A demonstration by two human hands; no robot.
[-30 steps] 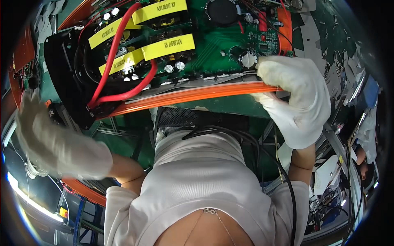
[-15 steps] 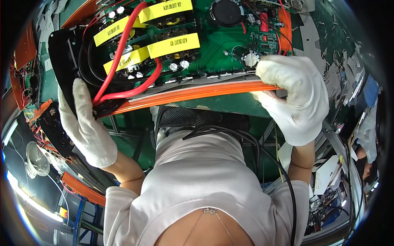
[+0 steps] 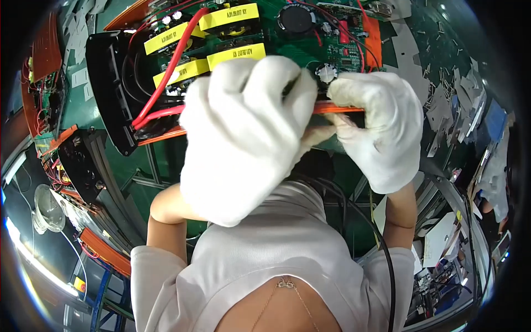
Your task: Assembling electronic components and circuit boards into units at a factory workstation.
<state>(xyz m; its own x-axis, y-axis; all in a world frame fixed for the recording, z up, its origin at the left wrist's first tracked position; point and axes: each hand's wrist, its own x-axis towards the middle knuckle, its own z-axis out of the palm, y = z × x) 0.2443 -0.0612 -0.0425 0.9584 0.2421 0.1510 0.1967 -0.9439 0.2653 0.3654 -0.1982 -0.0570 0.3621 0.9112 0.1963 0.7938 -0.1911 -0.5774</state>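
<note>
Where bare, green worktop [image 3: 78,113] beside circuit unit [image 3: 235,52]; leftward, bright tube [image 3: 40,261];

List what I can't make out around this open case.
Head view:
- Orange rim, middle stretch: hidden behind the left hand.
- What the left fingers touch: hidden by that hand's back.
- Circuit board, far side: partly cut off by the picture's top edge.

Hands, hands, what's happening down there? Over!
Right hand clasping orange casing edge. Left hand curled over same edge, grip unclear. Left hand hiding part of green circuit board.
</note>
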